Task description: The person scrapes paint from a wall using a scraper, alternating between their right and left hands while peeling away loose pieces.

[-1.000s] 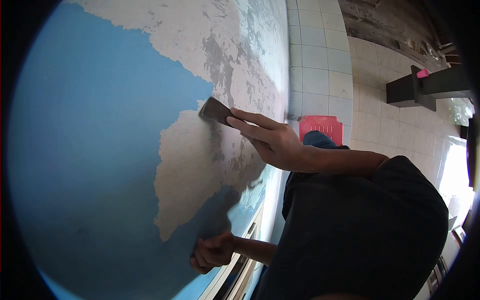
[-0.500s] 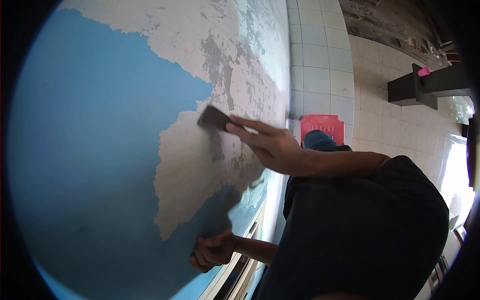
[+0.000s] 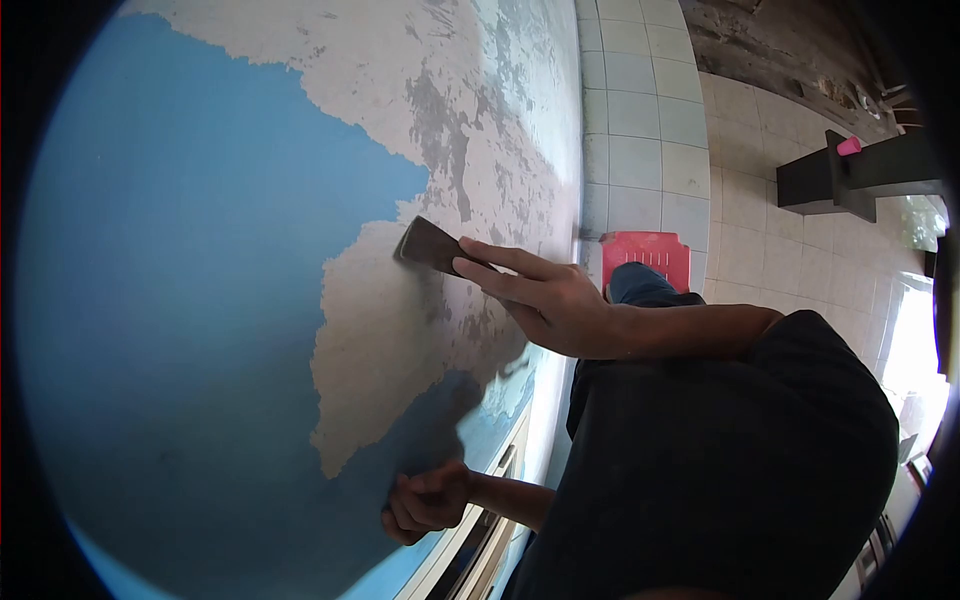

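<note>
A scraper with a flat, dark, wide blade [image 3: 430,246] is in my right hand [image 3: 550,300], its edge against the wall or very close to it. The blade lies over a bare whitish-grey patch [image 3: 365,340], beside the ragged edge of the blue paint [image 3: 200,220]. Lower in the view, my left hand [image 3: 428,502] is curled into a fist against the blue part of the wall, close to a pale frame [image 3: 465,545]. Nothing shows in its fingers.
A red plastic stool [image 3: 645,245] stands by the tiled ledge [image 3: 635,130], with a knee in front of it. Farther off are a dark bench-like structure [image 3: 805,182] with a pink cup [image 3: 849,146] and a tiled floor [image 3: 745,230].
The scraper blade, blurred before, now shows sharply and has shifted slightly, with my right hand a little lower in the view. My left hand has stayed in place.
</note>
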`<action>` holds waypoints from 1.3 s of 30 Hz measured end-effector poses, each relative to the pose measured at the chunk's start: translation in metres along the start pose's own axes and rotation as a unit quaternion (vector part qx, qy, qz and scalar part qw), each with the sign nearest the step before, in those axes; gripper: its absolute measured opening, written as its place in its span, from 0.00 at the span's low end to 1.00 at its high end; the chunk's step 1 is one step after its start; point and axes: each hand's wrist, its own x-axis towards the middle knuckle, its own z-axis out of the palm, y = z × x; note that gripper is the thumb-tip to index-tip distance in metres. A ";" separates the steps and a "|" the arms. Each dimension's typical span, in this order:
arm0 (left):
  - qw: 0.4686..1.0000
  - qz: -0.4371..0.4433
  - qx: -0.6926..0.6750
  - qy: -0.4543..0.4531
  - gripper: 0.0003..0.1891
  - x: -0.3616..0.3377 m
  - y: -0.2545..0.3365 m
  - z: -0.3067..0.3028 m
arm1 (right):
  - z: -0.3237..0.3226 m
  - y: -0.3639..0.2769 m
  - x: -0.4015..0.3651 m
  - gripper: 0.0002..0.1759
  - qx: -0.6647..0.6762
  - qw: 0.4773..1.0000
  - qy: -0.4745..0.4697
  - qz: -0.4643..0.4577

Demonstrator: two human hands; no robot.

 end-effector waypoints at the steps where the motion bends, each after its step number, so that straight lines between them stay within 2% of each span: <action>1: 1.000 -0.001 0.001 0.001 0.09 -0.001 0.000 0.000 | -0.002 0.001 0.005 0.29 -0.005 1.000 0.001 0.007; 8: 1.000 0.004 0.000 0.003 0.09 -0.001 -0.001 -0.001 | 0.001 0.000 -0.001 0.29 0.003 1.000 -0.002 -0.017; 11: 1.000 0.005 0.002 0.004 0.09 -0.002 -0.001 -0.001 | -0.004 0.001 0.009 0.28 -0.007 1.000 -0.007 0.010; 17: 1.000 0.007 0.005 0.003 0.09 0.000 -0.001 0.000 | -0.002 0.000 0.002 0.28 -0.006 1.000 -0.007 -0.020; 20: 1.000 0.000 0.000 0.002 0.09 -0.003 -0.002 -0.002 | -0.002 -0.001 0.010 0.29 0.007 1.000 -0.005 0.007; 26: 1.000 -0.003 0.003 0.003 0.09 0.000 0.001 0.000 | -0.002 0.000 0.004 0.28 -0.002 1.000 -0.009 -0.028; 35: 1.000 -0.005 0.004 0.005 0.09 -0.001 0.000 0.000 | -0.005 -0.006 0.015 0.28 0.019 1.000 -0.004 0.019; 39: 1.000 -0.006 0.007 0.005 0.09 -0.002 0.000 -0.001 | 0.002 -0.006 0.005 0.29 0.004 1.000 0.007 -0.011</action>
